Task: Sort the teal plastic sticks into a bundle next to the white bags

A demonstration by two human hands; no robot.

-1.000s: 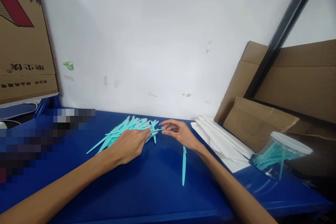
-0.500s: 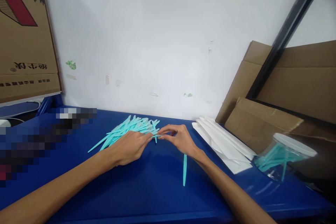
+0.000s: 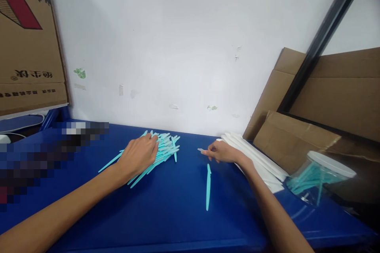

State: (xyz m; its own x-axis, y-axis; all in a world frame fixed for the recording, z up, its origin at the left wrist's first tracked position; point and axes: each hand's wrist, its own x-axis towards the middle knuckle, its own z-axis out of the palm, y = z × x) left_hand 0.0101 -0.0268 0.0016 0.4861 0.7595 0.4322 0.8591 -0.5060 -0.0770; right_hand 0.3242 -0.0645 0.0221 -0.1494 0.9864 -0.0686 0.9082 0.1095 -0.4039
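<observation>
Teal eyebrow razors [image 3: 166,152] with pale, see-through caps lie in a loose heap on the blue table [image 3: 166,213]. My left hand [image 3: 141,152] rests over the heap's left part, fingers curled down. Its fingertips are hidden, so what they grip does not show. To the right of the heap, my right hand [image 3: 221,152] pinches a small clear cap [image 3: 200,149] between thumb and finger. Whether more of a razor is inside that hand cannot be seen. A single teal razor [image 3: 208,189] lies lengthwise on the table just below my right hand.
White paper sleeves [image 3: 261,166] lie behind my right hand. A clear tub [image 3: 308,184] with a white lid [image 3: 332,164] holds teal razors at the right. Cardboard [image 3: 297,132] leans there, and a carton [image 3: 32,55] stands left. A white wall [image 3: 178,47] rises behind the table.
My hands were together in front of the heap and have parted. The left moved back over the heap; the right moved right with the clear cap, uncovering the lone razor's upper end.
</observation>
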